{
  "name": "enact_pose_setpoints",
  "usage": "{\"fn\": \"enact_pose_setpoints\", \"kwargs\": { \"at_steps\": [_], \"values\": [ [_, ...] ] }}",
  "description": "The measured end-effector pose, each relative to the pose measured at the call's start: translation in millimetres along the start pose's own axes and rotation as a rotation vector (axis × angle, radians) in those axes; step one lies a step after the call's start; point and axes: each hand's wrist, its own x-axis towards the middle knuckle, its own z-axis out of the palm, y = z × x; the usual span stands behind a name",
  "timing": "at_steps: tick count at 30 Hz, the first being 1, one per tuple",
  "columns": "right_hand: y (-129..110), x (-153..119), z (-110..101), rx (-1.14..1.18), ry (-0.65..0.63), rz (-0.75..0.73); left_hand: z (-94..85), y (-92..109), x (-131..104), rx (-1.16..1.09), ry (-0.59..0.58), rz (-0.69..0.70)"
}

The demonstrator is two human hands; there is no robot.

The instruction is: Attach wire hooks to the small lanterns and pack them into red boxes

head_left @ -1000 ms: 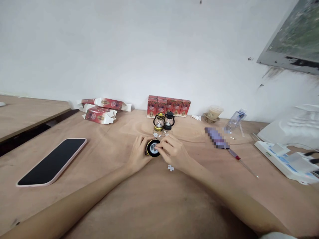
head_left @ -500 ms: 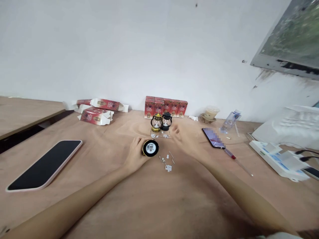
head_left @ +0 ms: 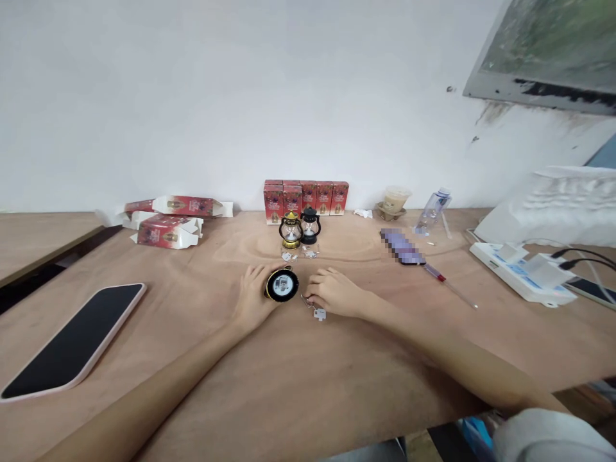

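My left hand (head_left: 253, 296) is wrapped around a small lantern (head_left: 282, 285), tipped so that its round black base with an open centre faces me. To its right, my right hand (head_left: 333, 292) has its fingers pressed together at the table, over small loose parts; what they pinch is hidden. A small white plate-like part (head_left: 319, 314) lies just below those fingers, beside thin metal bits. Behind my hands stand a gold-and-black lantern (head_left: 290, 231) and a black lantern (head_left: 310, 226), both upright. Small white pieces (head_left: 287, 256) lie in front of them.
Red boxes (head_left: 323, 197) stand against the wall; opened red boxes (head_left: 168, 231) lie at the back left. A phone (head_left: 77, 340) rests at left. On the right are another phone (head_left: 402, 247), a screwdriver (head_left: 447, 285), a cup (head_left: 394, 200), a bottle (head_left: 434, 210) and a power strip (head_left: 520, 273).
My right hand has come down and nearer, from beside the standing lanterns to the loose parts. My left hand still holds the tipped lantern. The view has shifted slightly.
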Motion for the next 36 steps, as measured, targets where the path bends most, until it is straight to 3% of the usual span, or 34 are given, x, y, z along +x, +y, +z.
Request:
{"fn": "enact_pose_setpoints", "kwargs": {
  "at_steps": [5, 11, 15, 22, 26, 30, 32, 36],
  "values": [
    [3.7, 3.4, -2.6, 0.031, 0.090, -0.020, -1.1, 2.7, -1.8, 0.028, -0.032, -0.036],
    [-8.9, 5.6, -16.4, 0.448, 0.630, 0.100, 0.4, 3.3, -1.6, 0.032, -0.022, -0.070],
    [-23.5, 13.7, -18.2, 0.379, 0.762, -0.033, -0.3, 5.1, -1.7, 0.046, -0.019, -0.069],
    [-31.2, 23.2, -11.0, 0.037, 0.727, -0.062, 1.3, 4.6, -2.1, 0.051, 0.011, -0.062],
    [-31.6, 16.3, -12.5, 0.107, 0.774, -0.063, 2.3, 5.7, -2.2, 0.013, 0.016, -0.107],
    [-18.6, 2.3, -8.4, 0.271, 0.783, 0.052, 2.2, 8.8, -2.4, -0.015, 0.045, -0.125],
    [-9.3, -4.4, -4.9, 0.320, 0.657, 0.077, 2.6, 9.4, -2.5, -0.011, 0.047, -0.139],
    [1.9, -11.7, -3.1, 0.290, 0.236, 0.025, 3.7, 9.1, -3.1, -0.013, 0.044, -0.167]
  ]
}}
